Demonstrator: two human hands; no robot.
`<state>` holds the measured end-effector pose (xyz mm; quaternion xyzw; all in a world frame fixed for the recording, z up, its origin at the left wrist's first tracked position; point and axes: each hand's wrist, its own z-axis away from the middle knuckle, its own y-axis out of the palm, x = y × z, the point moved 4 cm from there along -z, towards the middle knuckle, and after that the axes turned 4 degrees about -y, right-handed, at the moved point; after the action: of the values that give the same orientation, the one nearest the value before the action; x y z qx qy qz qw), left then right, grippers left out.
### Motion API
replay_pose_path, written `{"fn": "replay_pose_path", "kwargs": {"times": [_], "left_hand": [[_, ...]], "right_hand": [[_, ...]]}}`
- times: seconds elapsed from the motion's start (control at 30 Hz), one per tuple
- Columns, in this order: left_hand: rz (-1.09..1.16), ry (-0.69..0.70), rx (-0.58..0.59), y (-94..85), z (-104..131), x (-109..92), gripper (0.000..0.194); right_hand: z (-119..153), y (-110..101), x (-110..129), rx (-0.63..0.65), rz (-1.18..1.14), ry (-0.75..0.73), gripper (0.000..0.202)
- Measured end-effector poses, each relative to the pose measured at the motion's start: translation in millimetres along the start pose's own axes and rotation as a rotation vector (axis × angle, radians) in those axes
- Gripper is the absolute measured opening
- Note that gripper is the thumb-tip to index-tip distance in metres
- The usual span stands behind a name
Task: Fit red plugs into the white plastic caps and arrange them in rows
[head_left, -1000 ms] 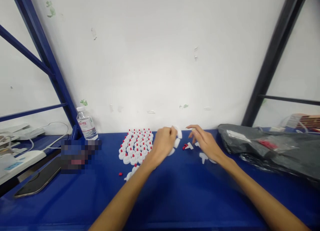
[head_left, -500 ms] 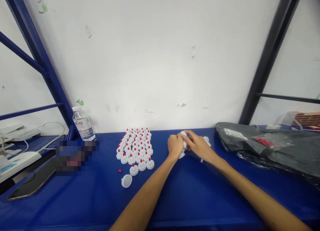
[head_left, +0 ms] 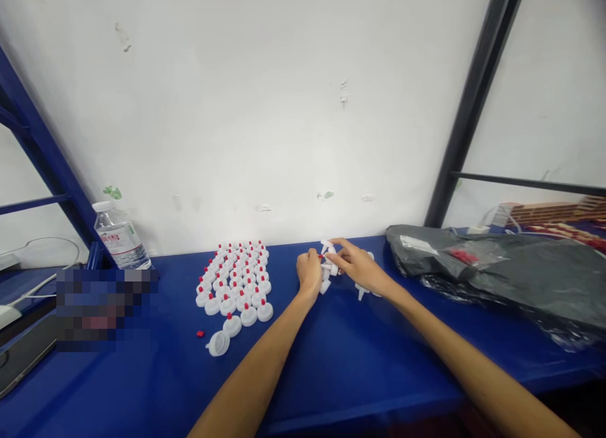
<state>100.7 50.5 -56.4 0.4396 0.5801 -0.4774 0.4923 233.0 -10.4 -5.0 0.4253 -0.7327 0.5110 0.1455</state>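
My left hand (head_left: 310, 272) is closed, with a small red tip cap (head_left: 320, 256) showing at its fingertips. Right beside it, my right hand (head_left: 360, 267) has its thumb and fingers bent around a white nozzle cap (head_left: 332, 260), partly hidden by the fingers. More loose white nozzle caps (head_left: 324, 287) lie under and between the hands, and others (head_left: 362, 291) sit below the right wrist. To the left stand rows of white caps with red tips (head_left: 237, 280). In front of them are a tipped white cap without a red tip (head_left: 218, 344) and a loose red tip (head_left: 201, 333).
A water bottle (head_left: 120, 237) stands at the back left, near a dark phone (head_left: 28, 356). Grey plastic bags (head_left: 516, 280) with red pieces inside lie on the right of the blue table (head_left: 360, 368). A white wall closes off the back.
The view has swung to the right, so everything sits further left. My hands have moved slightly apart, and a red tip now shows between them.
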Motion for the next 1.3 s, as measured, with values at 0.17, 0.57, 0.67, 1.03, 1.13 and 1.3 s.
{"fn": "replay_pose_path", "kwargs": {"times": [0.17,0.57,0.67,1.03,1.13,1.3], "left_hand": [[0.038,-0.039,-0.055,-4.6,0,-1,0.033],[-0.102,0.035,-0.074,-6.9,8,-10,0.038],[-0.172,0.077,-0.076,-7.9,11,-15,0.039],[-0.291,0.105,-0.087,-10.3,9,-16,0.043],[-0.323,0.15,-0.071,-8.4,10,-16,0.047],[-0.342,0.219,-0.002,-3.9,12,-15,0.049]], "right_hand": [[2,-9,0,-0.018,0.141,-0.022,0.038],[4,-9,-2,0.041,0.388,0.0,0.039],[4,-10,-2,0.043,0.391,0.006,0.033],[6,-16,9,-0.008,0.338,0.001,0.024],[6,-17,10,-0.012,0.335,0.013,0.023],[6,-15,11,0.003,0.322,0.004,0.022]]}}
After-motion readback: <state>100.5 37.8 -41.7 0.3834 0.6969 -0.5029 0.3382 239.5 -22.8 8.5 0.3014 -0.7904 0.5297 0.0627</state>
